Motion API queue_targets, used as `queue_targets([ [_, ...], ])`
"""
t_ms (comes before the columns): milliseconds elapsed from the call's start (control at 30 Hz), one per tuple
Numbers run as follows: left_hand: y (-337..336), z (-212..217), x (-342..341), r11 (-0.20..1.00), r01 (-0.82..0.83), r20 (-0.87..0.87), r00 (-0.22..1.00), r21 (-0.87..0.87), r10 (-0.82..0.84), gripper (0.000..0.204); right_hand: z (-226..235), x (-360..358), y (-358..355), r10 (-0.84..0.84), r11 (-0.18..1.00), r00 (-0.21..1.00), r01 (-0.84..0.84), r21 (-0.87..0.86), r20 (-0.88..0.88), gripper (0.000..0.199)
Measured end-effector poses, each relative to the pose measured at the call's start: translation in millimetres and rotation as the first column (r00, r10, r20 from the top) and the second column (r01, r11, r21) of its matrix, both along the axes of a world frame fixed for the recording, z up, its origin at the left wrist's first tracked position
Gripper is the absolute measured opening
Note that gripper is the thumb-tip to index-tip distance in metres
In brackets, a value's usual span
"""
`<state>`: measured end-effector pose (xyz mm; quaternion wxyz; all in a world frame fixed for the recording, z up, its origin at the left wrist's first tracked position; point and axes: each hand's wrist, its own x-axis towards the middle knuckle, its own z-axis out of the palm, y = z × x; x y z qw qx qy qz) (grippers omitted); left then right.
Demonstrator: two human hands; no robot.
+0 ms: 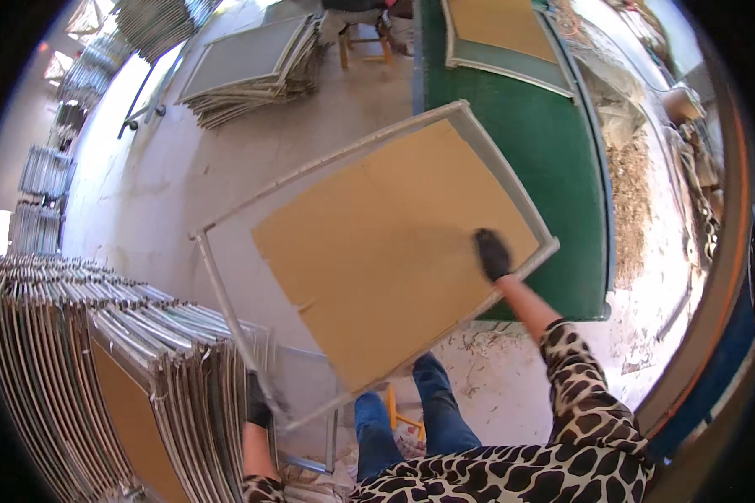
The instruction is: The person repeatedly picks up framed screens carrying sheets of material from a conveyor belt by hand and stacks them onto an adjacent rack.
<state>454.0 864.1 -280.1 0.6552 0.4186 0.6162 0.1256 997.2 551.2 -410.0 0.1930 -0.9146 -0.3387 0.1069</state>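
Note:
A large pale-rimmed mesh frame point(306, 174) is held at a slant in front of me, its right part over the green table point(554, 184). A tan rectangular sheet point(386, 243) covers most of its mesh and has a small nick at its left edge. My left hand point(258, 404), in a black glove, is closed on the frame's near left corner. My right hand point(492, 254), gloved too, is over the sheet close to the frame's right end. Motion blurs its fingers, and I cannot tell whether they press on the sheet.
Many similar frames stand upright in a dense row point(143, 335) at my left. A frame pile point(252, 63) lies on the floor farther off. Another frame with a tan sheet point(503, 25) rests on the table's far end. Near my legs is a yellow stool point(405, 422).

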Motion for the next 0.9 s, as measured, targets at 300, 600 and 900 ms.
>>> queue_targets([
  [300,55,5,25,0.900,-0.088,-0.051,0.991,0.427,0.121,0.048,-107,173,-256,-0.469,0.704,0.497,0.710,0.030,-0.730,0.064],
  [600,5,174,-31,0.814,-0.370,0.176,0.929,0.448,0.325,0.043,67,215,-201,-0.395,0.744,0.798,0.569,0.350,-0.456,0.051],
  [900,-8,195,-145,0.489,-0.779,0.620,0.617,0.393,0.485,0.045,265,184,50,-0.037,0.728,0.944,0.250,0.639,-0.328,0.064],
])
